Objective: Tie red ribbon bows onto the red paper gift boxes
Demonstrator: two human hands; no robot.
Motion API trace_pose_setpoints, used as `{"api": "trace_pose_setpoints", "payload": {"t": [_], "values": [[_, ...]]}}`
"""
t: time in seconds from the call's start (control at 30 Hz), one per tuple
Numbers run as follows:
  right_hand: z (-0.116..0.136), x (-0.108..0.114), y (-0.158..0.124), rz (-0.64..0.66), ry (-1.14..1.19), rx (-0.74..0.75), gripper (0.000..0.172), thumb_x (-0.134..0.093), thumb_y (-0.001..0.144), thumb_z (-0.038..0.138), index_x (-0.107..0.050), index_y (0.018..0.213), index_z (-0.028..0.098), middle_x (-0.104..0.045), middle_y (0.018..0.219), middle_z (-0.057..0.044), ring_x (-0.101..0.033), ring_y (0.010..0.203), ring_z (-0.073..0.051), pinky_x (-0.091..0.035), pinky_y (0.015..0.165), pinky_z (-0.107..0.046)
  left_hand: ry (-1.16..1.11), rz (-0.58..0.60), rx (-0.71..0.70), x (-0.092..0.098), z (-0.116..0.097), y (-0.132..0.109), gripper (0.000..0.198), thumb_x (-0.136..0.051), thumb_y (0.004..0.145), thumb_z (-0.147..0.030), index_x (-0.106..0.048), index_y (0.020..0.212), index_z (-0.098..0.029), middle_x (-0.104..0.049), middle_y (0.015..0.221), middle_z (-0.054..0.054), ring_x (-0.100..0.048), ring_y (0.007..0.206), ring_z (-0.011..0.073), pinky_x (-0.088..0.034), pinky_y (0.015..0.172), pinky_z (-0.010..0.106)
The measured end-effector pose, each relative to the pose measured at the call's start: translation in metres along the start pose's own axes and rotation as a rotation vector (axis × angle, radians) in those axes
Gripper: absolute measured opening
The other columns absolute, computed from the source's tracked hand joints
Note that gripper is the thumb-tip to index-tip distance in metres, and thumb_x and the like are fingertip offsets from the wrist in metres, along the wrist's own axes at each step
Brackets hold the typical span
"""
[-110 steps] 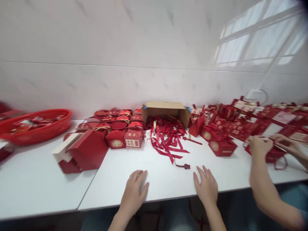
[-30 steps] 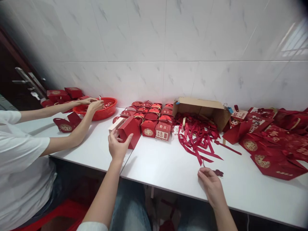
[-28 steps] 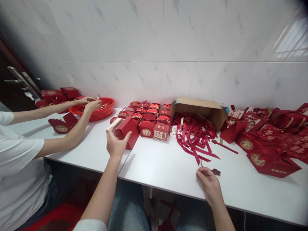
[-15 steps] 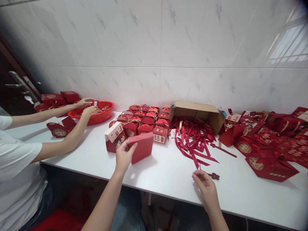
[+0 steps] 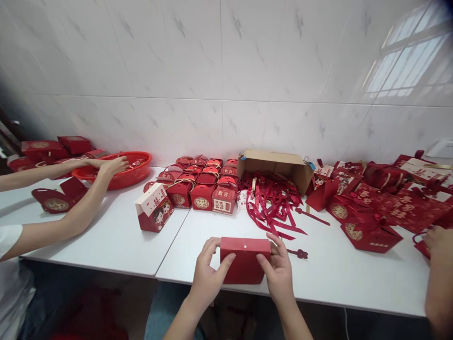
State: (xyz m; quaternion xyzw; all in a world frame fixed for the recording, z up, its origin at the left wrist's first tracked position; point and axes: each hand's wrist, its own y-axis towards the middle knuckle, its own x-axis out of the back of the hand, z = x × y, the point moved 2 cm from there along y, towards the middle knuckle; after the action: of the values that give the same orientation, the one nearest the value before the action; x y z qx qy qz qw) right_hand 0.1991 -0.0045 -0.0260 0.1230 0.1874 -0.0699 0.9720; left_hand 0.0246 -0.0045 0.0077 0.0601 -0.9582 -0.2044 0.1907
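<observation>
A plain red gift box [image 5: 246,264] with a small pale dot near its top edge is held upright between both hands, just over the table's front edge. My left hand [image 5: 210,269] grips its left side, thumb on the near face. On the opposite side my right hand [image 5: 279,269] grips it the same way; its far fingers are partly hidden behind the box. Just behind my right hand lies a dark red flower-ended strip [image 5: 300,254]. Farther back, dark red ribbons [image 5: 271,203] spill from a cardboard box [image 5: 276,163].
A red-and-white printed box [image 5: 155,210] stands at left, near rows of filled red boxes [image 5: 201,196]. At far left a co-worker's hands [image 5: 109,167] reach into a red basin [image 5: 136,174]. Red bags [image 5: 371,233] crowd the right, where another person's hand [image 5: 437,245] shows.
The red box has come to the right and nearer me. My right hand has left the spot by the ribbons and taken hold of the box. Another person's hand has appeared at right.
</observation>
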Motion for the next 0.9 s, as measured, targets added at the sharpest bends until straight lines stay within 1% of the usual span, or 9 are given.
{"api": "trace_pose_setpoints", "payload": {"t": [0.1,0.17,0.23,0.3,0.37,0.5,0.57,0.77,0.9], "values": [[-0.005,-0.015,0.000,0.037,0.102,-0.081,0.044,-0.071,0.075,0.034,-0.049,0.112,0.027,-0.068,0.102,-0.005,-0.065,0.088,-0.022,-0.053,0.076,-0.035,-0.003,-0.030,-0.033,0.010,0.005,0.005,0.053,-0.058,0.082,-0.031,-0.038,0.131,-0.025,-0.057,0.097,0.006,-0.057,0.090,0.0201,-0.047,0.086,0.036],[-0.009,-0.024,0.006,0.106,0.154,-0.118,0.046,-0.072,0.072,0.039,-0.049,0.111,0.028,-0.068,0.099,-0.004,-0.065,0.088,-0.023,-0.052,0.076,-0.036,0.026,0.008,-0.114,0.017,0.007,0.010,0.041,-0.054,0.084,-0.029,-0.047,0.125,-0.026,-0.055,0.098,0.006,-0.055,0.094,0.0212,-0.046,0.087,0.037],[-0.017,-0.028,0.020,0.208,0.134,-0.128,0.048,-0.065,0.075,0.053,-0.050,0.112,0.027,-0.068,0.099,-0.006,-0.066,0.088,-0.024,-0.052,0.075,-0.037,0.055,0.030,-0.186,0.025,0.008,0.013,0.020,-0.052,0.085,-0.027,-0.060,0.103,-0.024,-0.054,0.096,0.007,-0.055,0.096,0.0225,-0.047,0.086,0.037],[-0.029,-0.027,0.044,0.266,-0.069,-0.099,0.054,-0.040,0.083,0.066,-0.054,0.112,0.023,-0.067,0.100,-0.009,-0.065,0.089,-0.024,-0.051,0.075,-0.037,0.057,-0.007,-0.228,0.032,0.010,0.014,0.012,-0.053,0.085,-0.024,-0.062,0.092,-0.023,-0.055,0.100,0.008,-0.054,0.101,0.0239,-0.046,0.087,0.038],[-0.045,-0.021,0.073,0.234,-0.498,-0.034,0.057,-0.022,0.090,0.061,-0.059,0.103,0.020,-0.067,0.099,-0.009,-0.064,0.092,-0.022,-0.050,0.078,-0.036,0.033,-0.035,-0.266,0.036,0.012,0.012,0.010,-0.054,0.084,-0.021,-0.061,0.091,-0.023,-0.056,0.111,0.009,-0.052,0.110,0.0258,-0.044,0.093,0.041],[-0.074,-0.006,0.123,0.200,-0.783,0.014,0.024,-0.055,0.082,0.039,-0.065,0.091,0.019,-0.064,0.106,-0.010,-0.055,0.106,-0.027,-0.039,0.095,-0.041,-0.089,0.016,-0.245,0.031,0.016,0.006,0.012,-0.052,0.086,-0.020,-0.061,0.093,-0.022,-0.065,0.099,0.008,-0.060,0.100,0.0238,-0.049,0.088,0.038],[-0.082,0.002,0.137,0.162,-0.903,0.027,0.020,-0.059,0.077,0.028,-0.065,0.093,0.018,-0.061,0.112,-0.012,-0.049,0.113,-0.029,-0.030,0.101,-0.042,-0.127,-0.007,-0.192,0.026,0.018,0.003,0.011,-0.051,0.086,-0.021,-0.060,0.093,-0.021,-0.066,0.090,0.006,-0.063,0.089,0.0210,-0.051,0.080,0.033],[-0.083,0.026,0.171,-0.046,-1.159,0.003,0.055,-0.062,0.075,0.027,-0.051,0.126,0.008,-0.028,0.145,-0.023,-0.016,0.135,-0.040,-0.006,0.108,-0.051,-0.159,-0.158,-0.098,0.015,0.023,-0.003,0.022,-0.053,0.086,-0.024,-0.052,0.109,-0.022,-0.065,0.087,0.003,-0.063,0.082,0.0166,-0.052,0.077,0.027],[-0.085,0.027,0.198,-0.091,-1.195,-0.037,0.079,-0.079,0.054,0.037,-0.054,0.124,0.012,-0.034,0.142,-0.023,-0.021,0.131,-0.045,-0.012,0.105,-0.056,-0.135,-0.143,-0.044,0.014,0.025,-0.005,0.020,-0.052,0.087,-0.029,-0.054,0.105,-0.022,-0.065,0.086,0.004,-0.063,0.078,0.0165,-0.053,0.072,0.026]]}}
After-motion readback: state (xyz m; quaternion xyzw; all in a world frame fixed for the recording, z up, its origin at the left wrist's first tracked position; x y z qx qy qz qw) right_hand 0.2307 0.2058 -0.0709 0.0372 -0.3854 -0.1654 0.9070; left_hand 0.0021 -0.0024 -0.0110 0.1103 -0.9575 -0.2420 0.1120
